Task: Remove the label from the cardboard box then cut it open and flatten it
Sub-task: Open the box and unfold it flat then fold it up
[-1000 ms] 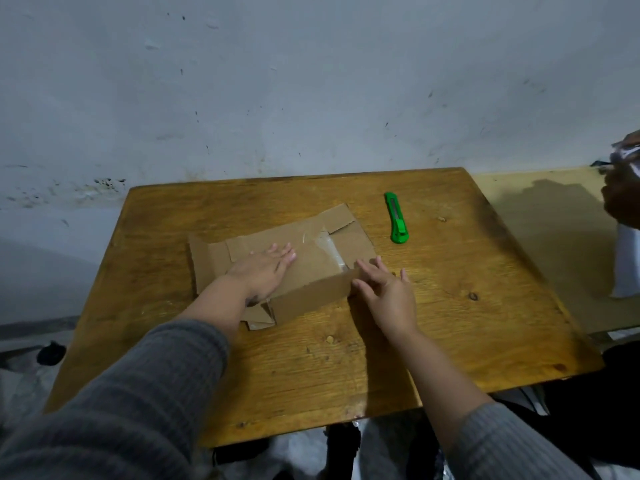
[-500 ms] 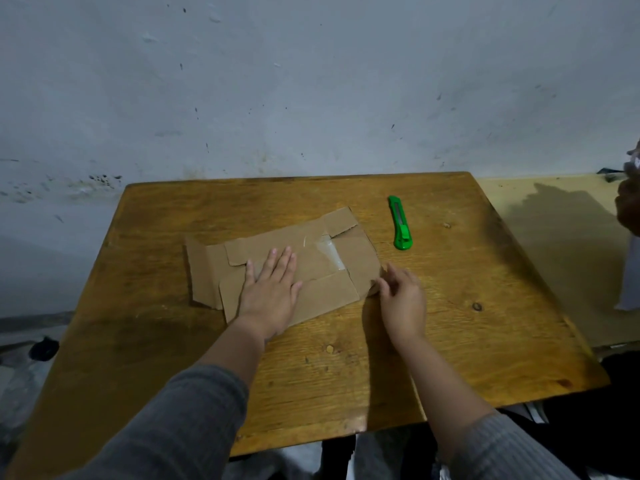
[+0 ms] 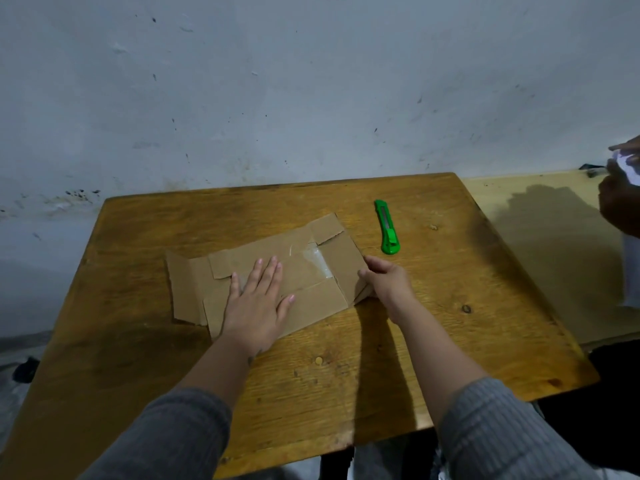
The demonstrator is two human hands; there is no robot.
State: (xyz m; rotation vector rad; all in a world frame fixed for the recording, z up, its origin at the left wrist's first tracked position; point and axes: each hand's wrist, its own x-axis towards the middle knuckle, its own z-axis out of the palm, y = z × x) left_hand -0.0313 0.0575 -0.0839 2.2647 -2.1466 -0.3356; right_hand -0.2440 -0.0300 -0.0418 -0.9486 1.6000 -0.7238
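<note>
Head view: wooden table (image 3: 450, 306) carries the cardboard box (image 3: 311, 271), nearly flat at centre. Left hand (image 3: 258, 306) presses it, fingers straight; right hand (image 3: 388, 280) curls round its raised right flap (image 3: 362, 296), which may spring up once released. Green cutter (image 3: 388, 226) lies near.

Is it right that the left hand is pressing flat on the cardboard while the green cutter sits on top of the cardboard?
Not quite. In the head view the green cutter lies on the table beside the cardboard, not on it. The left hand does press flat on it.
</note>
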